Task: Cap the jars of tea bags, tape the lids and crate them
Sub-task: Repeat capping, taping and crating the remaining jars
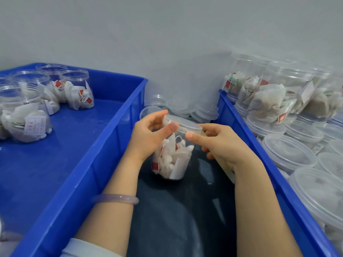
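Left hand (148, 134) and right hand (219, 143) each pinch the lid (182, 125) with curled fingers (159, 114); lid sits on the jar (172, 160)

I'm at a small packing station, a workshop and no home kitchen. A blue plastic crate (104, 145) of open jars of tea bags (74, 86) sits on my left. A second blue crate (227, 106), on my right, is crowded with capped jars (289, 154). Spare clear lids (204, 112) are heaped against a bare grey wall (167, 34).
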Demonstrator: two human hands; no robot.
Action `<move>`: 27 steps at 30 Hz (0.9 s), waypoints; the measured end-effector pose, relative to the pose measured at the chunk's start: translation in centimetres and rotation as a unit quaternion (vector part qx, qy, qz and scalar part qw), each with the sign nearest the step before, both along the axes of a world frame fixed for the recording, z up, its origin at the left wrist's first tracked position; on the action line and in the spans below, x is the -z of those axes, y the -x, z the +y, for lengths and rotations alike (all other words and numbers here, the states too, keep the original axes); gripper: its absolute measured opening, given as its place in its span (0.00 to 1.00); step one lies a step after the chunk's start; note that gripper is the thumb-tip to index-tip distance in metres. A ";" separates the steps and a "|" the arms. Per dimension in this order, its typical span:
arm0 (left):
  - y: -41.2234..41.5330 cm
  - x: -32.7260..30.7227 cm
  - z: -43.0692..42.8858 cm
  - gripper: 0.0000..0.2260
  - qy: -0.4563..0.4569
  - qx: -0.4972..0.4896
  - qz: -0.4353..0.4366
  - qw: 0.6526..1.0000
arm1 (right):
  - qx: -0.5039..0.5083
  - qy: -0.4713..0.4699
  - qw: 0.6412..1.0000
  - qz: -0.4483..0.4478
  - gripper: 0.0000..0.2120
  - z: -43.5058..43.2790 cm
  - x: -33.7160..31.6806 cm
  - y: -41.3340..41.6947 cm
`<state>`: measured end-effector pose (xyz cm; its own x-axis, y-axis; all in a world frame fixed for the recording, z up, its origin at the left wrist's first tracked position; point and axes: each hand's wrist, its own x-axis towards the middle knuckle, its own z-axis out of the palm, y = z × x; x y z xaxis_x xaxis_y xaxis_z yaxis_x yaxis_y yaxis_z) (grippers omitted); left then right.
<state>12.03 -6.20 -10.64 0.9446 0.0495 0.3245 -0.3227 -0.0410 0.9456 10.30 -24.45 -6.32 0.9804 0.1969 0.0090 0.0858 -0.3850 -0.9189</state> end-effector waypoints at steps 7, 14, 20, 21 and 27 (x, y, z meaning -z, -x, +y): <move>-0.4 1.1 -1.6 0.40 0.011 -0.019 -0.005 1.000 | -0.063 0.072 0.994 -0.053 0.22 1.0 -0.4 -0.4; -0.3 1.1 0.1 0.27 0.068 0.006 0.005 0.998 | -0.026 0.101 0.993 -0.055 0.20 0.8 -1.1 0.3; 0.2 0.8 1.0 0.42 0.063 0.069 0.019 0.995 | -0.007 0.080 0.995 -0.054 0.26 0.9 -1.2 0.6; 0.3 0.7 1.1 0.43 0.056 0.085 0.023 0.995 | -0.006 0.077 0.996 -0.052 0.31 0.9 -1.1 0.6; 1.1 -0.5 1.2 0.49 -0.020 0.163 0.066 0.984 | -0.035 0.051 0.998 -0.024 0.27 0.2 -0.7 0.5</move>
